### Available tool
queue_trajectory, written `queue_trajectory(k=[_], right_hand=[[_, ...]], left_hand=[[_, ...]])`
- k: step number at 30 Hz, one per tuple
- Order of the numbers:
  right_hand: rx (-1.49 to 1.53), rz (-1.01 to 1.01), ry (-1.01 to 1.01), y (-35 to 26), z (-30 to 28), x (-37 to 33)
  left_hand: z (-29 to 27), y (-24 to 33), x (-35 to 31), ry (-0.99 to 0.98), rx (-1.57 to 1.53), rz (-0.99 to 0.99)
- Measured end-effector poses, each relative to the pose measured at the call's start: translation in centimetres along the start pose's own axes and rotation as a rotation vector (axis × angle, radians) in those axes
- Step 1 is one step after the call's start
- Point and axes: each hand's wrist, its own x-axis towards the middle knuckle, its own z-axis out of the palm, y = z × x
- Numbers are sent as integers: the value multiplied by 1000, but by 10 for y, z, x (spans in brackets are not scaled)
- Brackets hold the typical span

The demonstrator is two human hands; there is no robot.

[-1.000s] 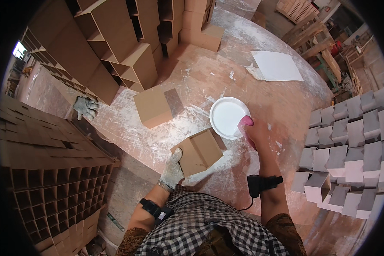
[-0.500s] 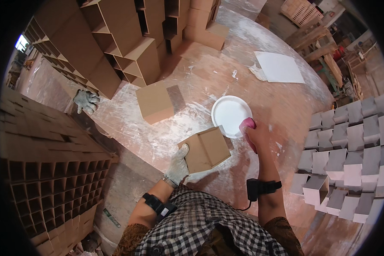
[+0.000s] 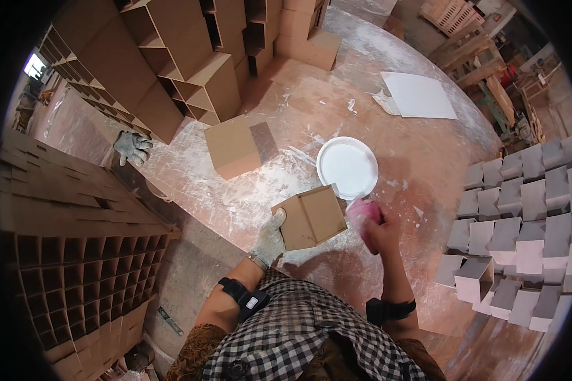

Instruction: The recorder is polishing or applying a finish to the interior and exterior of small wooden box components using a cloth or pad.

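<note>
My left hand [image 3: 270, 236], in a whitish work glove, grips the left side of a brown cardboard box [image 3: 313, 218] held over the table. Bare and closed, my right hand [image 3: 382, 235] holds a pink sponge [image 3: 364, 219], slightly smeared by motion, close to the box's right edge. Just beyond them a round white dish [image 3: 347, 166] with white stuff in it rests on the table. Another brown box [image 3: 232, 147] stands on the tabletop to the left of the dish.
Tall stacks of brown boxes [image 3: 178, 44] rise at the far left. Rows of open-ended brown boxes [image 3: 89, 267] fill the near left, and grey-white boxes [image 3: 521, 228] the right. A grey glove [image 3: 132, 148] and a white sheet [image 3: 421, 95] lie on the table [image 3: 299, 95].
My right hand has drawn the pink sponge back from the dish's rim toward me, beside the box. The box in my left hand has shifted slightly up.
</note>
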Motion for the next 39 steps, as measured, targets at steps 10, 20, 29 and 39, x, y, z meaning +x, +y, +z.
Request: queue_trajectory(k=[10,20,29,39], right_hand=[[-300,-43,-99,-23,55,35],[-87,116,-247,-17,33,3],[-149,9,-95,-36,81,22],[-244,-62,-93,-35,50,19]], left_hand=[[10,0,-4,-50,3,5],[10,1,-7,-100,-187,-91],[11,1,-5,-32,-92,-43],[7,0,0,-21,75,24]])
